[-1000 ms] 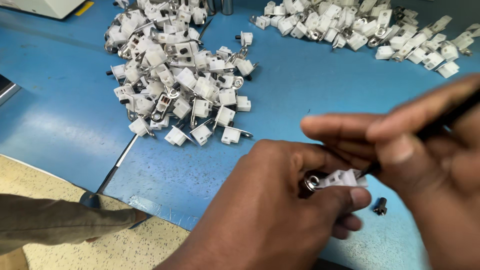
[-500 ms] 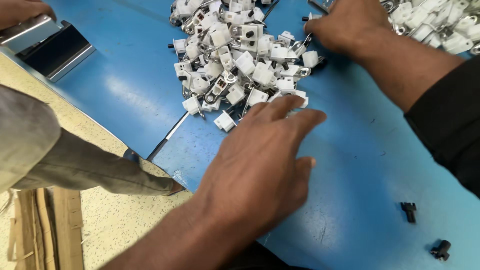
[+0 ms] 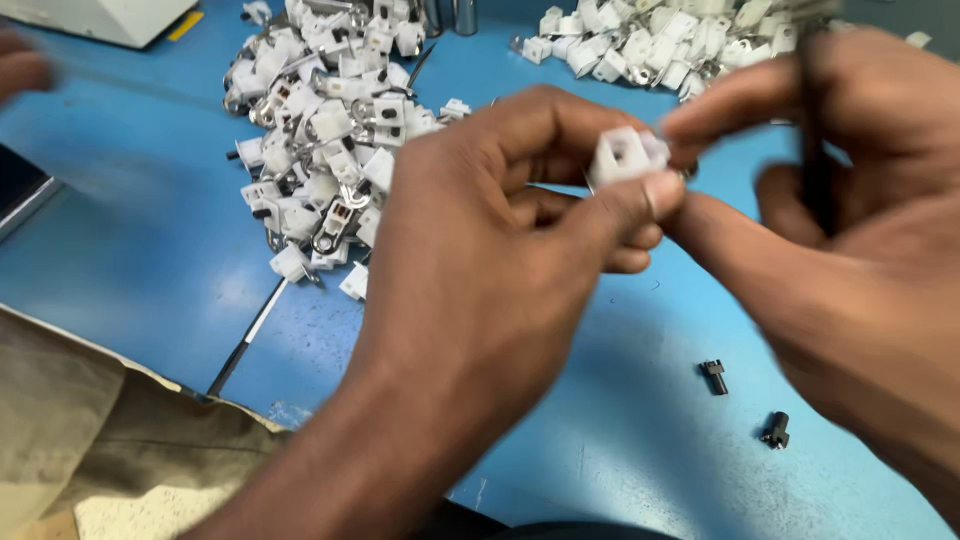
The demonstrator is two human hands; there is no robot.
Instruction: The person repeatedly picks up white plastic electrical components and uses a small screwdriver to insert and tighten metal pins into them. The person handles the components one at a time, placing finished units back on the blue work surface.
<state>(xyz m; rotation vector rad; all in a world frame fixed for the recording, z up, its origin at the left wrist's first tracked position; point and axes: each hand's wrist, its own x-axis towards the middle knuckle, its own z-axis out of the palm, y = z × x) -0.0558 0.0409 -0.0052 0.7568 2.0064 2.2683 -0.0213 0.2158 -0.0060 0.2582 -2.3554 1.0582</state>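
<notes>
My left hand (image 3: 480, 230) pinches a small white plastic block (image 3: 625, 155) with a square hole between thumb and forefinger, raised above the blue table (image 3: 140, 230). My right hand (image 3: 850, 210) meets it from the right, its fingertips touching the block, and it grips a thin dark tool (image 3: 815, 130) that runs upward through the fist. The right hand is blurred. A heap of the same white blocks with metal lugs (image 3: 320, 140) lies just behind my left hand.
A second heap of white blocks (image 3: 660, 40) lies at the back right. Two small black screws (image 3: 713, 376) (image 3: 776, 430) rest on the table under my right hand. A thin metal rod (image 3: 245, 340) lies near the table's front edge. Another person's blurred hand (image 3: 25, 65) shows at far left.
My left hand came back from the heap with a white block in it. My right hand pulled back from the far pile and joined it at the block.
</notes>
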